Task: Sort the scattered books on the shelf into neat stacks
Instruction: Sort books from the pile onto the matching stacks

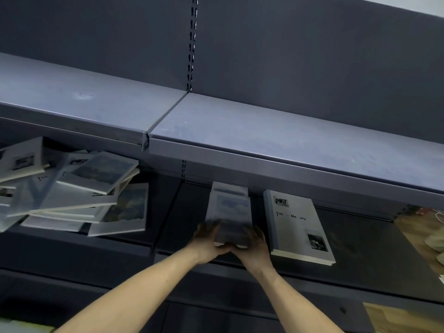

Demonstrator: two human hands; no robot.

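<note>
A small stack of books with pale, blurred covers (228,210) lies on the dark lower shelf (182,212) in the middle. My left hand (208,241) grips its near left corner and my right hand (254,243) grips its near right corner, thumbs meeting at the front edge. Just to the right lies a neat stack topped by a white book with a small photo (296,224). On the left section of the shelf, a messy heap of several books (79,188) lies at crossed angles.
The grey upper shelf (264,131) overhangs the books closely, hiding their far ends. A slotted upright (192,44) runs down the back panel. Wooden floor and some pale objects (432,241) show at the far right.
</note>
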